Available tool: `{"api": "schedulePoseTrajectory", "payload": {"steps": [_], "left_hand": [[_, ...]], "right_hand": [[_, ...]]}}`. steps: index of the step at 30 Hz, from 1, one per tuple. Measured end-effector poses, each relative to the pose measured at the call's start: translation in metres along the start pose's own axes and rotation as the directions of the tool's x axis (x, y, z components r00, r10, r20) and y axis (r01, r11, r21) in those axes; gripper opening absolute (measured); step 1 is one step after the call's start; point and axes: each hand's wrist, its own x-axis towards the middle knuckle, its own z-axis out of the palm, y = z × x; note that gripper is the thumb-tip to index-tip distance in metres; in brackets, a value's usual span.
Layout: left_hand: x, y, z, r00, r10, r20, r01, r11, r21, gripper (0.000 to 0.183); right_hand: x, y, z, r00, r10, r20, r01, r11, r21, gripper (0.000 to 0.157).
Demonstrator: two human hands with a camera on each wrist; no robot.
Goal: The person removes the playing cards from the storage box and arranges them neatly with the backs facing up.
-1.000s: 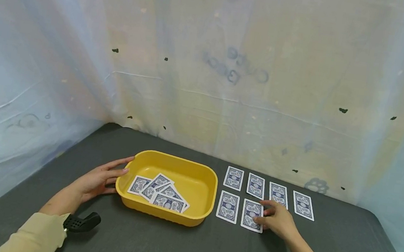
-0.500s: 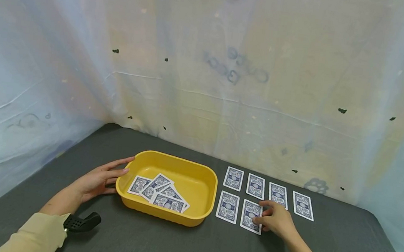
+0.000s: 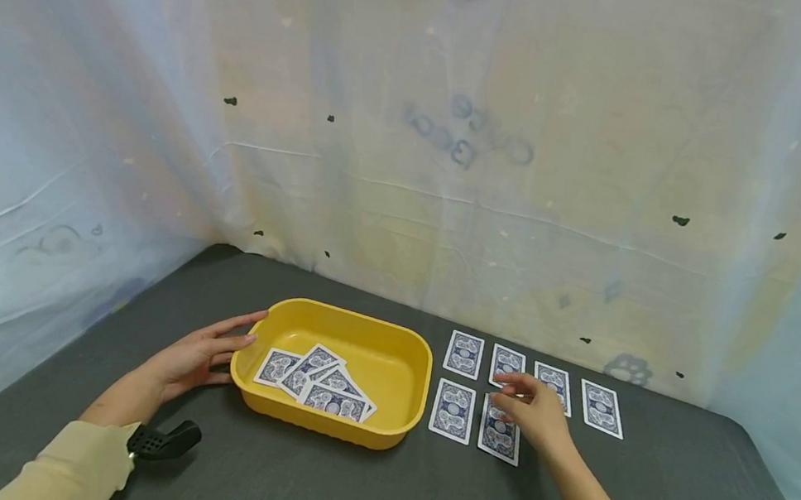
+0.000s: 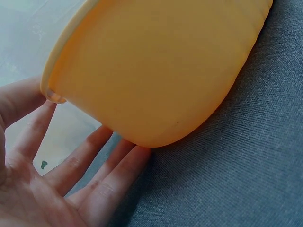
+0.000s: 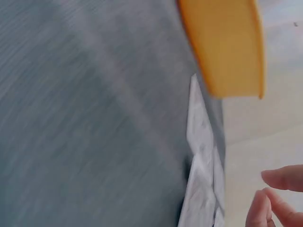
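Observation:
My left hand rests its fingertips against the left end of a yellow plastic basin. The left wrist view has those fingers fairly straight along the outer wall and rim. Several playing cards lie face down and overlapping inside. To the basin's right, other face-down cards form two rows. Over the front-row right card hovers my right hand, partly hiding it and cards behind. In the right wrist view, its thumb and fingers stand slightly apart with nothing between them.
A dark grey cloth-covered table bears everything. Behind it hangs a pale patterned curtain, also along the left and right sides. Another face-down card ends the back row at the right.
My right hand has lifted off the front-row right card and shifted up and left, leaving the card on the table. My left hand and the basin have stayed put.

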Motion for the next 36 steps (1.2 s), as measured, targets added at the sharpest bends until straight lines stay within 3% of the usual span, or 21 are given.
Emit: {"api": "schedulePoseTrajectory", "payload": {"steps": [9, 20, 36], "left_hand": [[0.002, -0.001, 0.000, 1.000, -0.004, -0.009, 0.004, 1.000, -0.010, 0.066], [0.000, -0.001, -0.001, 1.000, 0.005, 0.006, -0.005, 1.000, -0.013, 0.066], [0.000, -0.001, -0.001, 1.000, 0.004, 0.001, -0.004, 1.000, -0.009, 0.067]], "right_hand": [[0.005, -0.030, 0.015, 1.000, -0.015, -0.011, 0.016, 0.985, 0.171, 0.031], [0.012, -0.062, 0.040, 0.998, -0.041, 0.044, 0.025, 0.947, 0.319, 0.028], [0.017, -0.092, 0.075, 0.989, -0.103, 0.110, 0.055, 0.925, 0.375, 0.025]]}}
